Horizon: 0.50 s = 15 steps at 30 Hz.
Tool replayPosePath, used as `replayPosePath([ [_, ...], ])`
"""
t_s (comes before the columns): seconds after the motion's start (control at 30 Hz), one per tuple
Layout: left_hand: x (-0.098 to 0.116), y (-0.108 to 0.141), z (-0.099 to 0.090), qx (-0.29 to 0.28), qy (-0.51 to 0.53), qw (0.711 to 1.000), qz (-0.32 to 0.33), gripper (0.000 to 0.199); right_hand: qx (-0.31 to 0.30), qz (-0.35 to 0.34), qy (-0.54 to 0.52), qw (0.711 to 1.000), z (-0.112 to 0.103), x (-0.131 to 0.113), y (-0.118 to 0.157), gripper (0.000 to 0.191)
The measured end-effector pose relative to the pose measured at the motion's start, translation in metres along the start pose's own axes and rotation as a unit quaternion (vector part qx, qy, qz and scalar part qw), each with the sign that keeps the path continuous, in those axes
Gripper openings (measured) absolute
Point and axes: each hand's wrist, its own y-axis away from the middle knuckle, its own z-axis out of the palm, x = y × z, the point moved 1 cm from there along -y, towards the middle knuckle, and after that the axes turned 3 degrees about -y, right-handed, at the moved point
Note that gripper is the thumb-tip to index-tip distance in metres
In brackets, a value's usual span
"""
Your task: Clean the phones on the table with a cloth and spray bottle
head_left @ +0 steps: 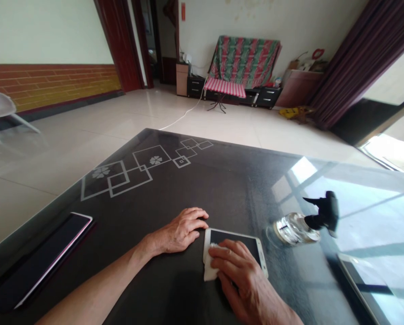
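Note:
A white-framed smartphone (260,253) lies face up on the dark glossy table (137,280). Over its screen, my right hand (245,275) presses a folded white tissue (210,271) against the phone's left side, fingers closed on it. Part of the phone is hidden beneath that hand. My left hand (181,230) rests on the table just left of the phone, fingers stretched out and holding nothing; its fingertips are close to the phone's upper left corner. To the right of the phone stands a clear spray bottle (296,229) with a black trigger head.
Another phone (360,282) lies at the table's right, under window reflections. A dark-screened device with a pale edge (53,253) lies on the left. Beyond the table are a white chair (0,104), a small striped table (225,87) and a cloth-covered object (244,61).

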Motion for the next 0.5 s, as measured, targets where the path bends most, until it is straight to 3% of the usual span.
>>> replayPosePath([
  [0.27,0.000,-0.001,0.000,-0.003,0.005,1.000,-0.006,0.034,0.074,0.013,0.036,0.997,0.000,0.033,-0.033,0.023],
  [0.5,0.002,0.000,-0.002,0.004,0.005,1.000,-0.002,0.034,0.048,0.013,0.022,0.999,0.003,0.015,-0.012,0.025],
])
